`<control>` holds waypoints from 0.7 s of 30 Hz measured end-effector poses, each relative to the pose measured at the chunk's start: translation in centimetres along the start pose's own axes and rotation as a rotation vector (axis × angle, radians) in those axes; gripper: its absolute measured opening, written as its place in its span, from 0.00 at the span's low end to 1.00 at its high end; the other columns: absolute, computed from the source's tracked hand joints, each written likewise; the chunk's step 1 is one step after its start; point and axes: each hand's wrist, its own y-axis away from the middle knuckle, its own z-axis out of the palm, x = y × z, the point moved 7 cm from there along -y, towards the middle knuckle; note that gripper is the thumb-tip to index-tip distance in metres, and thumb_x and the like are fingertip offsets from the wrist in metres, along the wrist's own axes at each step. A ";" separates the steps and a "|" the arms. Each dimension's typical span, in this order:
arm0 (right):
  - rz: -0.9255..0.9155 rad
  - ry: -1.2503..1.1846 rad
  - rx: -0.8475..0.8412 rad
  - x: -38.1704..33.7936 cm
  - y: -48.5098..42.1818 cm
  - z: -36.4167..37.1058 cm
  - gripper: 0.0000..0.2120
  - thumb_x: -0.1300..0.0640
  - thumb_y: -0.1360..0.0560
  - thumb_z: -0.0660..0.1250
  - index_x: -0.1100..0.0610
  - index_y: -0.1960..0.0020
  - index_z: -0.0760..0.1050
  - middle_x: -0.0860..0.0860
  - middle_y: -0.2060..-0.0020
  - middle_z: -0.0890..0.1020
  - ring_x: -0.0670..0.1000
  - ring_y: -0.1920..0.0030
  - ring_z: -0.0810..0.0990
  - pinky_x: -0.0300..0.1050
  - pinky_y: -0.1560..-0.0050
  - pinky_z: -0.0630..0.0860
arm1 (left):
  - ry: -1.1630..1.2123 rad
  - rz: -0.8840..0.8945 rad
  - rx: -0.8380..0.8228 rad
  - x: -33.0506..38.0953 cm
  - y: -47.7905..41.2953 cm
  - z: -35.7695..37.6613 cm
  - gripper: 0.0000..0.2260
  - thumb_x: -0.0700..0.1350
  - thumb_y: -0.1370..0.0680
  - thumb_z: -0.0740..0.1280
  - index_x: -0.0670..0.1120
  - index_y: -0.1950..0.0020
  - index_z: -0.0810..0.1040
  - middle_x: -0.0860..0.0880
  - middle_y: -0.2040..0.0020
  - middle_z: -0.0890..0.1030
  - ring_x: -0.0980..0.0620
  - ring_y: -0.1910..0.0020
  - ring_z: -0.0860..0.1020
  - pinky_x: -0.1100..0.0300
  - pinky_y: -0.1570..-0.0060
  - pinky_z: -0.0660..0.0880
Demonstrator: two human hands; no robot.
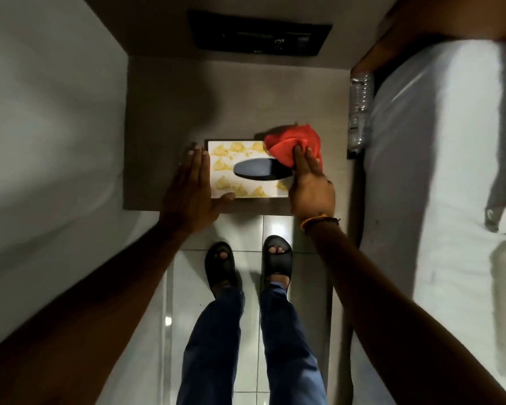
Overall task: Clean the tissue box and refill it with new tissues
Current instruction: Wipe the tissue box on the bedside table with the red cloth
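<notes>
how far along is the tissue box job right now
Early on. In hand: the right hand presses a red cloth onto the far right corner of the tissue box, while the left hand lies flat against its left side, steadying it. Its dark oval slot shows no tissue. Left: finishing the wipe and refilling; no new tissues are in view.

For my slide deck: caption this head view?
Right hand wipes the tissue box with a red cloth; left hand steadies it.

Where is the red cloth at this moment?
In the head view, the red cloth lies under the right hand, on the far right corner of the tissue box, right of its dark opening.
</notes>
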 end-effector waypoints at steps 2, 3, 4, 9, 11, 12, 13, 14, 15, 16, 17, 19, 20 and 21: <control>0.003 0.036 0.021 -0.3 0.4 0.8 0.30 0.48 0.16 0.58 0.49 0.17 0.53 0.54 0.18 0.60 0.63 0.21 0.62 0.63 0.37 0.76 | 0.003 0.003 -0.016 -0.3 -0.4 0.7 0.53 0.78 0.26 0.50 0.37 0.18 0.51 0.37 0.17 0.53 0.39 0.18 0.53 0.44 0.21 0.57; 0.010 0.034 0.051 -0.4 0.5 0.9 0.32 0.44 0.17 0.58 0.50 0.17 0.54 0.55 0.19 0.61 0.63 0.20 0.62 0.63 0.37 0.76 | 0.010 0.007 -0.024 -0.4 -0.7 0.8 0.55 0.79 0.28 0.52 0.37 0.18 0.50 0.37 0.17 0.52 0.39 0.18 0.53 0.44 0.21 0.56; 0.007 0.039 0.086 -0.5 0.5 0.7 0.33 0.41 0.18 0.59 0.51 0.17 0.56 0.56 0.20 0.63 0.65 0.22 0.64 0.63 0.36 0.76 | 0.019 0.011 -0.031 -0.5 -1.0 0.8 0.57 0.79 0.29 0.54 0.37 0.18 0.50 0.37 0.17 0.52 0.39 0.18 0.52 0.44 0.20 0.56; -0.143 0.180 0.144 0.2 -0.5 0.3 0.31 0.40 0.18 0.58 0.50 0.19 0.62 0.60 0.19 0.60 0.69 0.23 0.62 0.64 0.28 0.66 | 0.047 0.042 -0.060 -0.8 -3.1 -0.2 0.66 0.79 0.39 0.67 0.38 0.17 0.47 0.38 0.16 0.49 0.40 0.17 0.49 0.44 0.20 0.54; -0.225 0.137 0.080 0.9 -0.8 1.4 0.32 0.41 0.18 0.58 0.52 0.18 0.58 0.62 0.18 0.53 0.69 0.19 0.51 0.66 0.22 0.58 | 0.032 0.061 -0.099 -0.8 -4.1 -0.5 0.69 0.80 0.42 0.69 0.39 0.17 0.45 0.39 0.16 0.47 0.41 0.17 0.48 0.44 0.19 0.53; -0.245 0.143 0.061 1.2 -0.9 1.9 0.33 0.40 0.18 0.57 0.52 0.17 0.56 0.62 0.17 0.51 0.68 0.18 0.48 0.67 0.21 0.56 | 0.010 0.082 -0.114 -0.7 -4.5 -0.5 0.70 0.80 0.43 0.70 0.40 0.17 0.45 0.39 0.16 0.47 0.41 0.17 0.48 0.44 0.19 0.53; -0.251 0.163 0.057 1.5 -0.9 2.4 0.34 0.39 0.18 0.56 0.52 0.17 0.54 0.61 0.17 0.50 0.68 0.18 0.47 0.67 0.21 0.55 | -0.009 0.101 -0.121 -0.5 -4.8 -0.5 0.70 0.80 0.43 0.70 0.40 0.17 0.45 0.39 0.16 0.47 0.41 0.17 0.48 0.43 0.20 0.53; -0.250 0.180 0.064 1.7 -0.9 2.7 0.34 0.38 0.18 0.55 0.51 0.17 0.53 0.61 0.17 0.49 0.67 0.18 0.47 0.66 0.21 0.54 | -0.013 0.108 -0.121 -0.4 -4.9 -0.5 0.70 0.80 0.43 0.70 0.40 0.17 0.46 0.39 0.16 0.48 0.41 0.17 0.49 0.44 0.20 0.53; -0.243 0.185 0.076 1.8 -0.9 2.9 0.34 0.38 0.18 0.54 0.51 0.16 0.52 0.60 0.17 0.49 0.66 0.18 0.47 0.66 0.21 0.53 | -0.006 0.105 -0.118 -0.4 -4.9 -0.5 0.70 0.79 0.44 0.71 0.40 0.17 0.46 0.39 0.16 0.49 0.41 0.17 0.50 0.45 0.20 0.52; -0.232 0.183 0.087 1.8 -0.9 3.1 0.33 0.38 0.17 0.54 0.50 0.16 0.52 0.59 0.17 0.49 0.65 0.18 0.47 0.65 0.20 0.52 | 0.005 0.096 -0.112 -0.4 -4.9 -0.6 0.70 0.78 0.44 0.73 0.40 0.17 0.47 0.40 0.16 0.51 0.41 0.17 0.51 0.47 0.20 0.52; -0.215 0.179 0.100 1.7 -0.9 3.3 0.33 0.39 0.17 0.54 0.50 0.16 0.52 0.59 0.17 0.49 0.65 0.18 0.47 0.64 0.20 0.51 | 0.011 0.089 -0.102 -0.3 -4.9 -0.7 0.70 0.77 0.44 0.74 0.40 0.17 0.47 0.40 0.16 0.52 0.41 0.18 0.53 0.48 0.21 0.52; -0.166 0.164 0.135 1.4 -0.8 3.6 0.31 0.41 0.16 0.54 0.50 0.17 0.53 0.59 0.17 0.50 0.64 0.17 0.47 0.63 0.19 0.49 | -0.007 0.108 -0.088 0.1 -5.0 -1.0 0.69 0.76 0.44 0.75 0.40 0.18 0.49 0.40 0.17 0.54 0.41 0.18 0.54 0.48 0.21 0.54; -0.146 0.158 0.152 1.2 -0.7 3.7 0.31 0.42 0.16 0.54 0.51 0.17 0.53 0.59 0.17 0.51 0.64 0.17 0.48 0.62 0.19 0.49 | -0.029 0.131 -0.086 0.4 -5.0 -1.1 0.68 0.76 0.44 0.75 0.40 0.18 0.50 0.40 0.17 0.55 0.41 0.18 0.54 0.47 0.20 0.55; -0.131 0.157 0.166 1.0 -0.6 3.8 0.30 0.43 0.16 0.54 0.51 0.17 0.54 0.59 0.17 0.51 0.64 0.17 0.49 0.62 0.19 0.49 | -0.049 0.150 -0.083 0.7 -5.0 -1.2 0.68 0.76 0.44 0.75 0.39 0.18 0.50 0.39 0.17 0.55 0.41 0.18 0.54 0.46 0.20 0.55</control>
